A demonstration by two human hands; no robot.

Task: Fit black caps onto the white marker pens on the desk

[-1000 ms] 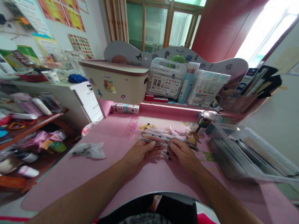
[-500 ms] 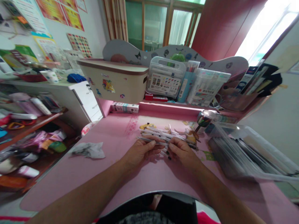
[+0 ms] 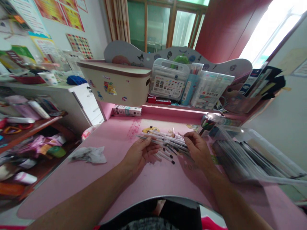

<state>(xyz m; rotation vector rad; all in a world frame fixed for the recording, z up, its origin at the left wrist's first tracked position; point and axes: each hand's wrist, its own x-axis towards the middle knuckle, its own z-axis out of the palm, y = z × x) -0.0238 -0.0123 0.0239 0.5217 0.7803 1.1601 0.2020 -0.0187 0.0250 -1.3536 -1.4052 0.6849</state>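
Observation:
A loose pile of slim white pens (image 3: pixel 165 138), several with black ends, lies on the pink desk (image 3: pixel 153 182). At the pile's left, my left hand (image 3: pixel 140 153) pinches a thin pen (image 3: pixel 142 137) between thumb and fingers, its tip pointing left. My right hand (image 3: pixel 197 148) is at the right end of the pile, thumb and fingers curled together. What lies between those fingertips is hard to make out. Between the hands, a few black-ended pens (image 3: pixel 168 155) rest nearer to me than the others.
A clear plastic box (image 3: pixel 259 179) holding dark-tipped sticks stands at right, with a metal can (image 3: pixel 209 123) behind it. A crumpled tissue (image 3: pixel 90 155) lies at left. Along the back shelf are a beige bin (image 3: pixel 120 84), a marker case (image 3: pixel 169 80) and a pen holder (image 3: pixel 244 100).
My right hand has moved right, away from my left hand, to the pile's right end. My left hand has shifted slightly left, still pinching the pen.

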